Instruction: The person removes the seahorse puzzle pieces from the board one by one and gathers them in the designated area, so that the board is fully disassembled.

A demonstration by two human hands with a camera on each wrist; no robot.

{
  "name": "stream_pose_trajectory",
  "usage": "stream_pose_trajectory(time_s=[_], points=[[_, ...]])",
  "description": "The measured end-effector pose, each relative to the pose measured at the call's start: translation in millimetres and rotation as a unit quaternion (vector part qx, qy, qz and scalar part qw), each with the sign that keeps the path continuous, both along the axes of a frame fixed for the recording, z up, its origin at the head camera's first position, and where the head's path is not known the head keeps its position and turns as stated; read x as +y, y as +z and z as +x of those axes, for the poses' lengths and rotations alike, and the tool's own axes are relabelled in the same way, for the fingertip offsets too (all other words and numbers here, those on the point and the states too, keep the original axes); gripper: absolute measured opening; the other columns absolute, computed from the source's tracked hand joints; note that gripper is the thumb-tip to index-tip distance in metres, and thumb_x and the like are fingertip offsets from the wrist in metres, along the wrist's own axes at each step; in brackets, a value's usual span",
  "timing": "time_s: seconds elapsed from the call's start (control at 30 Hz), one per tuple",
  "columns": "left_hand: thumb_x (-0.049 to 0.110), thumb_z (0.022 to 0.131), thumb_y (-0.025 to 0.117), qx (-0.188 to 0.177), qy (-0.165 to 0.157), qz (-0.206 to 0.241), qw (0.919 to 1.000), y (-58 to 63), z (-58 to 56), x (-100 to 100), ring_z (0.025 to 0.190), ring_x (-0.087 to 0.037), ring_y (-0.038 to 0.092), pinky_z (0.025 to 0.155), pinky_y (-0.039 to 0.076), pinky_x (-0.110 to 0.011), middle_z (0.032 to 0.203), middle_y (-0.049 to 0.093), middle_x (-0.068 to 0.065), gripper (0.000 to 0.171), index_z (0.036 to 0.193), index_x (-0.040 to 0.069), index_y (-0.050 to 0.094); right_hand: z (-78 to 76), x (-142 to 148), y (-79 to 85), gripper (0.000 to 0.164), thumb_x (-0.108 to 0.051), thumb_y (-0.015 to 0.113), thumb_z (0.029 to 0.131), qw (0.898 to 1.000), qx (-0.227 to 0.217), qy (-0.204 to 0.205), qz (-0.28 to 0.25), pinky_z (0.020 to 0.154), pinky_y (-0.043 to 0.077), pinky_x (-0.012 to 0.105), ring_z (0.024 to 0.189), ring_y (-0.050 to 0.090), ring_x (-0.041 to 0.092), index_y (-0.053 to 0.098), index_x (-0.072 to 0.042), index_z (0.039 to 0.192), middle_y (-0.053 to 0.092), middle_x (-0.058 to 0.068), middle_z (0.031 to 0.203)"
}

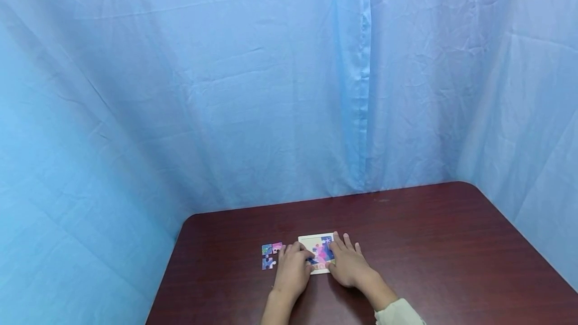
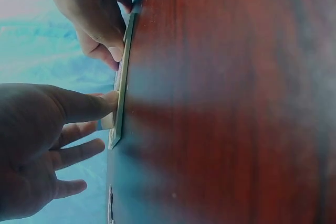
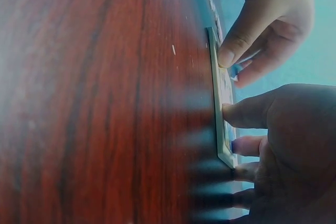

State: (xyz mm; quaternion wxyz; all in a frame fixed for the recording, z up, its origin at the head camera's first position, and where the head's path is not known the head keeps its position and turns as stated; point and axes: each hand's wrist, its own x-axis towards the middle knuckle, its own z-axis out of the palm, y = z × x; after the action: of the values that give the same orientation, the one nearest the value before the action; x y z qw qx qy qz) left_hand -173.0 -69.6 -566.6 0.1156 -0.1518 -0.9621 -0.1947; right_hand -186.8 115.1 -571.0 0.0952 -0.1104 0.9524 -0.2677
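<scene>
A small jigsaw puzzle in a white-rimmed tray (image 1: 304,238) lies flat near the table's front, partly filled with pink, blue and purple pieces. Over its left side my left hand (image 1: 291,266) pinches a puzzle piece (image 2: 107,122) between thumb and index finger, right at the tray. The piece is mostly hidden by the fingers. My right hand (image 1: 350,266) rests at the tray's right side, thumb and index finger touching the puzzle, the other fingers stretched out past the rim.
Several loose puzzle pieces (image 1: 267,250) lie left of the tray, beside my left hand. The dark red-brown table (image 1: 442,245) extends to the right. Blue curtains (image 1: 271,89) hang behind it and at both sides.
</scene>
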Motion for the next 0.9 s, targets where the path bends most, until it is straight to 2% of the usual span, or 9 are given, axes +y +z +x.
stream_pose_trajectory(time_s=[0.3,0.4,0.63,0.9], points=[[0.015,0.083,0.087,0.008,-0.007,0.015,0.9998,0.3,3.7,-3,0.097,-0.019,0.070,0.108,0.047,-0.061,0.100,0.078,0.003,0.019,0.099,0.019,0.079,-0.2,1,1.4,0.057,-0.023,0.067,0.100,1.000,0.001,0.003,-0.007,0.124,0.012,0.077,0.160,0.018,0.054,0.051,0.002,0.149,0.026,0.028,0.172],[0.012,0.084,0.085,0.009,-0.019,0.031,0.9993,3.0,4.5,-5,0.096,-0.017,0.072,0.103,0.051,-0.056,0.097,0.078,0.004,0.016,0.098,0.018,0.079,-0.2,0,0.9,0.058,-0.026,0.065,0.101,1.000,-0.004,0.002,-0.001,0.125,0.012,0.075,0.162,0.016,0.052,0.050,0.001,0.151,0.025,0.026,0.173],[0.007,0.092,0.078,-0.042,-0.030,0.082,0.9953,10.1,4.2,-13,0.086,-0.008,0.070,0.080,0.056,-0.032,0.099,0.076,0.005,0.014,0.100,0.018,0.079,0.3,0,7.4,0.054,-0.025,0.068,0.100,1.000,0.000,0.001,0.015,0.125,0.016,0.075,0.160,0.021,0.052,0.054,0.000,0.145,0.029,0.027,0.171],[0.011,0.094,0.078,-0.080,-0.021,0.099,0.9917,17.1,5.5,-20,0.082,-0.003,0.063,0.073,0.053,-0.027,0.097,0.075,0.004,0.011,0.104,0.016,0.078,1.6,-1,4.2,0.054,-0.023,0.068,0.099,1.000,0.008,0.003,0.001,0.123,0.014,0.077,0.159,0.019,0.055,0.053,0.001,0.145,0.029,0.029,0.170]])
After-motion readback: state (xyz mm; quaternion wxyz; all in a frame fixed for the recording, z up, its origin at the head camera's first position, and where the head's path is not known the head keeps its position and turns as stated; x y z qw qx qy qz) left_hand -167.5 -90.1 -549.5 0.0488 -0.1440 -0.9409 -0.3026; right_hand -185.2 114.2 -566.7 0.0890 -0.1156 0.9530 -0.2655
